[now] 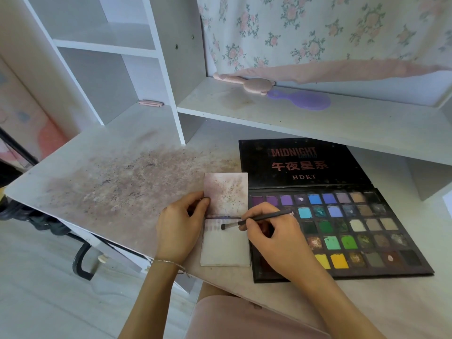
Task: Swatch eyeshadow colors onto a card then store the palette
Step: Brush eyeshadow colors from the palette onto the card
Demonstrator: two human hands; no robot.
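Clearly the swatching is under way but far from finished – the card [225, 243], lying on the table [110, 182] just left of the open palette [342, 231], carries only a short row of faint purple and grey strokes along its far edge, and the rest of its near face is bare. A second, smudged card [226, 193] sits just beyond it, touching or nearly so. The right hand [271, 238] pinches the brush [256, 220] like a pen, its bristle tip down on the card at the end of that row, so I judge another stroke is being laid. The left hand [178, 228] rests on the table at the cards' left edge, its thumb and fingertips gripping the smudged card's corner to steady things. Most pans – blues, greens, yellows, browns – seem not yet sampled on the card. Still left, by my reading: many more colours, then closing the lid and putting the palette away, perhaps on the shelf [318, 118] beyond
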